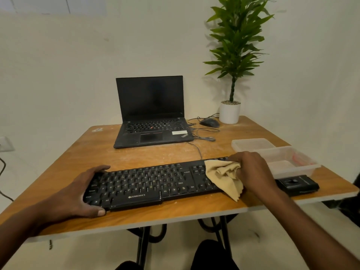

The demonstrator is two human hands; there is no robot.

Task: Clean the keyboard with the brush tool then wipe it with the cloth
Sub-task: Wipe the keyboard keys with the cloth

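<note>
Wooden table (pixel 136 152): left hand (pixel 78 193) grip clasps keyboard (pixel 148 184) end; right hand (pixel 253 172) grip bunches cloth (pixel 224 178) on keys.

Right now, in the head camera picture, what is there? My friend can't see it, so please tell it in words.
A person's right hand presses a tan cloth onto the right end of a black keyboard, while the left hand grips its left end. Behind them on the wooden table sit an open laptop, a mouse, a potted plant and clear plastic tubs.
</note>
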